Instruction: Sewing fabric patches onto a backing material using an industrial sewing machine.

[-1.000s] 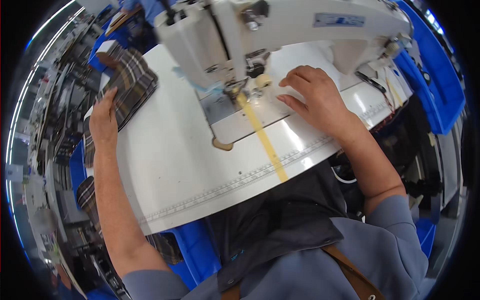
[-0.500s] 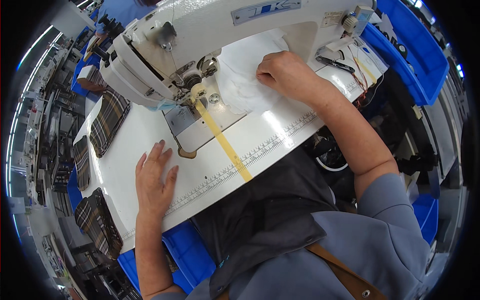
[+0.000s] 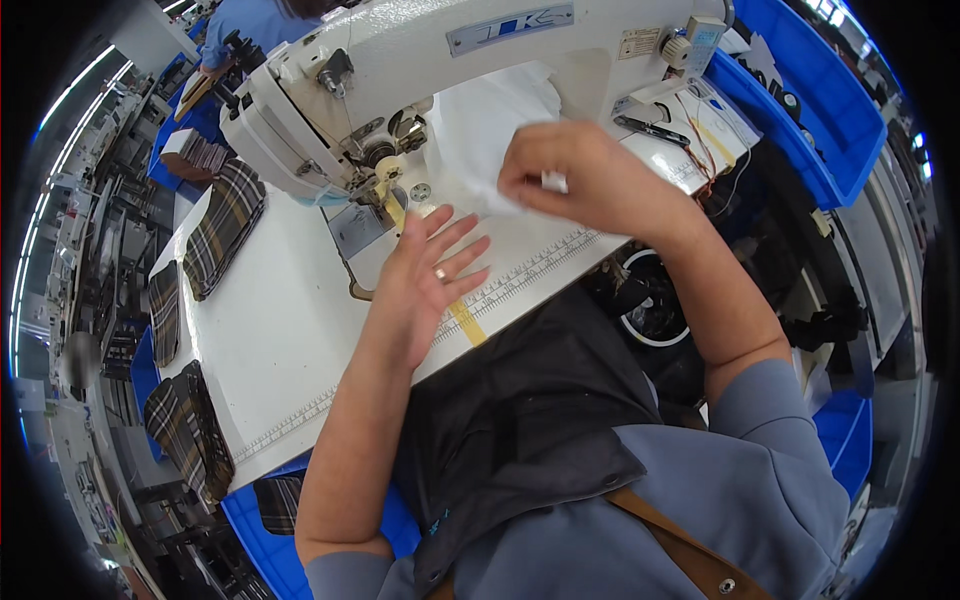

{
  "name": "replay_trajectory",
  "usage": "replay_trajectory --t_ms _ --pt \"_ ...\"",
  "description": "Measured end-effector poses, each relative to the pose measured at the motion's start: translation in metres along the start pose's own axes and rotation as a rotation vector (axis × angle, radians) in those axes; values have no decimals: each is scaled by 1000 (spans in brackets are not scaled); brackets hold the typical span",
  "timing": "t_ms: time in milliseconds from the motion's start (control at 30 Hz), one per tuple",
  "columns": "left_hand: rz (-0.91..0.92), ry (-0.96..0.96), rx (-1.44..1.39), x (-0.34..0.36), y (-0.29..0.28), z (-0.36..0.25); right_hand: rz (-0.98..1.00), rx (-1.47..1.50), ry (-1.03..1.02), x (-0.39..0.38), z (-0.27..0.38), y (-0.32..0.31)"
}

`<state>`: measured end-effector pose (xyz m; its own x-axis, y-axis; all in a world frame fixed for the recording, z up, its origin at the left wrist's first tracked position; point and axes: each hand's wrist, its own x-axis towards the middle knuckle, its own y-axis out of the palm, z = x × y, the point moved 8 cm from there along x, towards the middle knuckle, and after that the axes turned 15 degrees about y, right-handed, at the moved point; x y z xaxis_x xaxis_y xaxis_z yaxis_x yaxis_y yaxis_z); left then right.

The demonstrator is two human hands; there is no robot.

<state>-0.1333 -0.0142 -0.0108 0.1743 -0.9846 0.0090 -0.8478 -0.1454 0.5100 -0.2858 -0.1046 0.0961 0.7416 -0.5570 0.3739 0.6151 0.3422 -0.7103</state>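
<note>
My right hand [image 3: 600, 180] is closed over the near edge of a thin white cloth [image 3: 490, 110] lying under the arm of a white sewing machine [image 3: 400, 75]. A bit of white shows between its fingers. In front of the needle area, my left hand [image 3: 435, 270] is open, fingers spread and palm partly turned up, holding nothing. It covers part of a yellow tape strip [image 3: 470, 328] that runs across the white table [image 3: 290, 320] and its printed ruler scale. The presser foot is partly hidden behind the left fingertips.
Plaid fabric pieces [image 3: 228, 230] lie in stacks along the table's left edge. Dark tweezers or snips [image 3: 652, 130] rest by the machine's base, near loose wires. Blue bins [image 3: 835, 110] stand at the right, with another below the table. A person in blue [image 3: 255, 25] is beyond the machine.
My left hand has moved right and up from the table's left part to before the needle, turning palm up. My right hand has drawn slightly nearer, and white now shows between its fingers.
</note>
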Motion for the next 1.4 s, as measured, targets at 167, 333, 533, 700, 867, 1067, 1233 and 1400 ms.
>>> replay_trajectory --t_ms 167,333,533,700,867,1067,1233,1400 --pt "-109 93 128 13 21 2 303 50 -120 -49 55 42" --pt "-41 183 151 -17 1 -5 -155 153 44 -45 10 21" --pt "-177 261 256 -74 -39 -32 278 925 431 -23 -12 118" --pt "-337 262 607 -116 -112 -75 284 798 462 2 16 151" --pt "-675 523 1392 -199 -211 -201 305 694 452 17 30 180" --pt "-833 179 2108 -281 -301 -283 342 597 492 18 37 188" --pt "-858 -94 1999 -265 -315 -281 307 658 499 17 32 188" --pt "-847 -124 1960 -268 -317 -289 330 657 521 14 31 187"
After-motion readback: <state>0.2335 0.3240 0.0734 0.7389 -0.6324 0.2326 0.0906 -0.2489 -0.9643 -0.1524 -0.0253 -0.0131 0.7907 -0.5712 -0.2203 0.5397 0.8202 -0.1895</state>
